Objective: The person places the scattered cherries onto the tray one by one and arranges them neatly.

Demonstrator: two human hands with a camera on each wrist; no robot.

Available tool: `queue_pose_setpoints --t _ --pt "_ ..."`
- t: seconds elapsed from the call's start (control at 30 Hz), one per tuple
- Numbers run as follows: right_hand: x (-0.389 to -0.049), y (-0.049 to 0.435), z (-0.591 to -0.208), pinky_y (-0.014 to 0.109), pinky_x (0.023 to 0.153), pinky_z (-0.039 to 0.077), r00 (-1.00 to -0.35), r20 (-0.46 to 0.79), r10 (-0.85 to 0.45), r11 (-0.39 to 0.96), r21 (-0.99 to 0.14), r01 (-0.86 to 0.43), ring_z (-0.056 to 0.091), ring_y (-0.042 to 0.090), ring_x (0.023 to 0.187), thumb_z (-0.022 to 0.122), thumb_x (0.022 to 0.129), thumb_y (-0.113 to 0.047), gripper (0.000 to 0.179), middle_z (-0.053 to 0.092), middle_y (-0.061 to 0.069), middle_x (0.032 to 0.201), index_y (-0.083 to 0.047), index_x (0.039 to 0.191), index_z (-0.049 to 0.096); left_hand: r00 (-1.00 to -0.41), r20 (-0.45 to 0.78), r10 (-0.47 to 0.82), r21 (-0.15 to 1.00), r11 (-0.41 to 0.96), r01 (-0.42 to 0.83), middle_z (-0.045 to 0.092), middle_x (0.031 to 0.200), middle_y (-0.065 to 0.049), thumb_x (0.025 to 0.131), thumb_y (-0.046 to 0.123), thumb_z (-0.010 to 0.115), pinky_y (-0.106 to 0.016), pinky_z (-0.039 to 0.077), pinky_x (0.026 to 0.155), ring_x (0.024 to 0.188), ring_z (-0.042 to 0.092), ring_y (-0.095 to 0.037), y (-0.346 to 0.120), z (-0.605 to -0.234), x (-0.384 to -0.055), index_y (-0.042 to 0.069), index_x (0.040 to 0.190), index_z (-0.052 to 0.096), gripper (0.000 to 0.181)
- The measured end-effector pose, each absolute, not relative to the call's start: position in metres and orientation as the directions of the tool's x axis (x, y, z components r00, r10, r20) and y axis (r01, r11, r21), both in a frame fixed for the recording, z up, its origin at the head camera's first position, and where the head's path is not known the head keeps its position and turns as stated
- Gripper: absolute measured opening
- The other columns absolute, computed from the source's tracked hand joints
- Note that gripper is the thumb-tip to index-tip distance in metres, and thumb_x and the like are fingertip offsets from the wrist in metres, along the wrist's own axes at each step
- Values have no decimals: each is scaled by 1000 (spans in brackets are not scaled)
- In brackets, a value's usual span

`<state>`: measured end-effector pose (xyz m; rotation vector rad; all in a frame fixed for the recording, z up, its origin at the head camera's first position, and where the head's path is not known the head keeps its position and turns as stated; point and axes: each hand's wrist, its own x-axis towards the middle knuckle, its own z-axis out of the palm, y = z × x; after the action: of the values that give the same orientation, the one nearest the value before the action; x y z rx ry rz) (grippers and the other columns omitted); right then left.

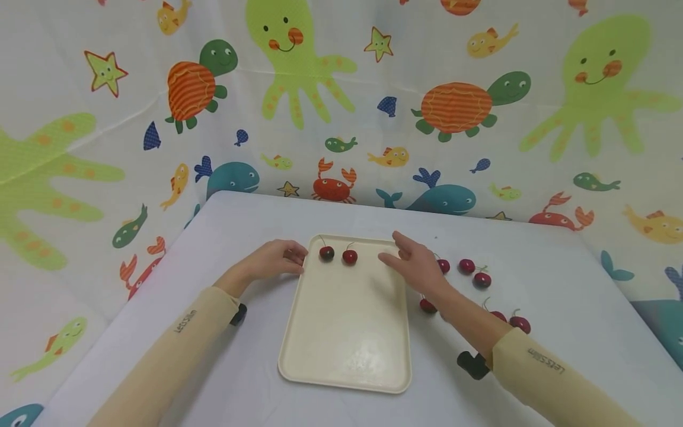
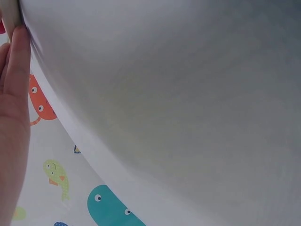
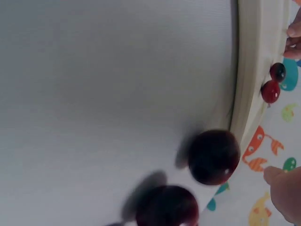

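Observation:
A cream rectangular tray [image 1: 347,320] lies on the white table. Two dark red cherries with stems, one cherry [image 1: 326,254] left of the other cherry [image 1: 349,257], sit near its far edge. My left hand [image 1: 274,259] is at the tray's upper left rim; in the left wrist view its fingers [image 2: 19,56] look fairly straight and touch the edge. Over the tray's upper right corner hovers my right hand [image 1: 418,267], thumb and fingers apart, nothing between them. Just right of the tray are loose cherries, including one [image 1: 428,305] beside the rim and one [image 1: 443,265] partly behind the hand.
More cherries lie on the table to the right, among them a pair [image 1: 482,280] farther back and a pair [image 1: 520,324] nearer the right forearm. A curtain [image 1: 331,148] printed with sea animals hangs behind the table [image 1: 256,213]. Dark wrist cameras [image 1: 473,365] sit below both forearms.

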<state>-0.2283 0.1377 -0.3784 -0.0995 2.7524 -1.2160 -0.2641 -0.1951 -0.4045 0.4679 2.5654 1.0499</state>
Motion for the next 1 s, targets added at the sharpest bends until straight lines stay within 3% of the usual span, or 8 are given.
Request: queue_pose_setpoints --t 0.37,0.63,1.0 --pt "-213 186 -371 43 100 44 -995 -70 -69 649 -761 9 39 27 139 62 89 -56 82 34 5 156 -20 155 30 -892 -178 416 720 673 170 68 109 -5 88 18 74 -41 50 95 103 61 -21 -196 -404 -264 5 125 62 41" --pt "-206 224 -367 55 104 37 -996 -93 -7 659 -750 65 34 30 141 58 88 -63 87 33 8 156 -21 156 25 -892 -176 415 714 678 174 68 109 -6 88 17 74 -41 50 95 103 61 -21 -196 -400 -264 4 125 61 41" --pt "-194 274 -368 67 99 35 -988 -145 57 676 -723 145 31 43 139 55 91 -61 88 30 21 154 -16 157 18 -894 -181 410 714 680 167 68 107 -5 88 19 75 -41 50 95 103 61 -21 -195 -401 -264 6 125 62 41"
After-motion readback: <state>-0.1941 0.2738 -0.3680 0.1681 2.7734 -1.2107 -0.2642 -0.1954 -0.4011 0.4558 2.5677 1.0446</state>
